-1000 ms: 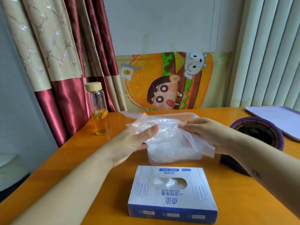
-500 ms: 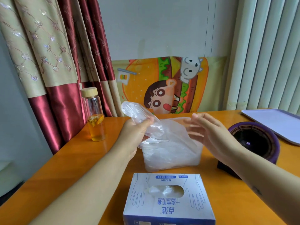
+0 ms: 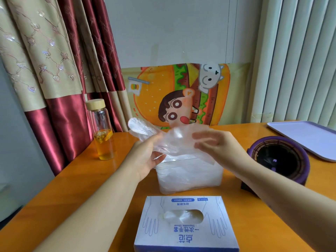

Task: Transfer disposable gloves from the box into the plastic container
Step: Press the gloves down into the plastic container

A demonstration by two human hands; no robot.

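Head view: at an orange wooden table (image 3: pixel 69 180), a person holds a thin, clear disposable plastic glove (image 3: pixel 171 140) in the air directly above a translucent rectangular plastic container (image 3: pixel 189 177). The left hand (image 3: pixel 145 157) pinches the glove's left side between thumb and fingers, and the glove's fingertips flop up and away to the left. The right hand (image 3: pixel 220 148) is at the glove's other side with its fingers stretched out against the film. They are blurred, and no firm grip shows.

The container already has a crumpled layer of clear film in it. The white-and-blue cardboard glove box (image 3: pixel 185 228) lies nearest the viewer, just in front of the container, with another glove bunched in its oval slot.

The step in hand looks like gathering one glove for the drop. The next move calls for lowering and tucking the floppy film inside the rim before the left hand lets go, then reaching back to the box.

A glass bottle with a pale lid and amber liquid (image 3: pixel 103 137) stands well to the left.
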